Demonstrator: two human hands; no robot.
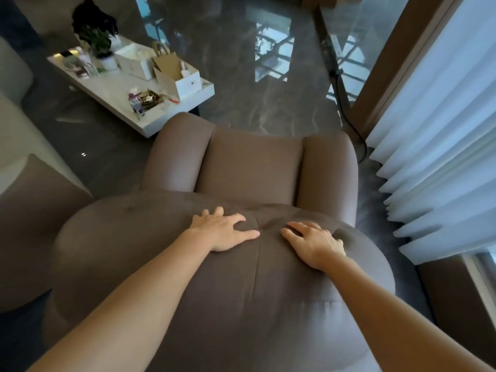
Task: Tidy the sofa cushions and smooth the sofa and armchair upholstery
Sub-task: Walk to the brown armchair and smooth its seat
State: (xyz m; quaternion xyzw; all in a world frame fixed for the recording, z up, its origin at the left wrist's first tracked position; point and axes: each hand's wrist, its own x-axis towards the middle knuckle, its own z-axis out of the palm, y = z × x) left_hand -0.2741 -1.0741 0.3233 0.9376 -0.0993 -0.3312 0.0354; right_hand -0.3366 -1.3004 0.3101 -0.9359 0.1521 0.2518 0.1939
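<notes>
**Hands flat on the armchair back: where the smoothing could slip**

Both hands lie open on the top of the armchair's backrest (188, 264), seen from behind and above. The left hand (224, 230) has its fingers spread wide and its palm on the fabric just left of the vertical centre seam (257, 264); the right hand (314, 244) is spread the same way just right of it. Neither hand holds anything. Between them, at the upper end of the seam, the fabric puckers into a dark dimple (264, 224) with small creases fanning out.

The armchair stands on the glossy floor (255, 76), its seat cushion (251, 162) and two arms ahead of the hands. A grey sofa (16, 146) shows at the left edge of the view, with one brown cushion (35, 205) on it, well apart from the hands.

Judging by the pose, the step in hand is stroking the backrest smooth. Several things could spoil it:

- Pushing both palms inward toward the seam would likely deepen the pucker; outward strokes look safer.
- The fabric appears napped, so uneven strokes may leave visible tracks, like the lighter patch near the right hand.
- Leaning hard over the back could tip or slide the chair on that polished floor, though its feet are hidden and I cannot judge their grip.
- A wide sweep of the right arm could catch the curtain (440, 146) hanging just beside the chair.
- The low table (150, 127) near the chair's left arm carries boxes and small clutter that a nudged chair could jostle.
</notes>
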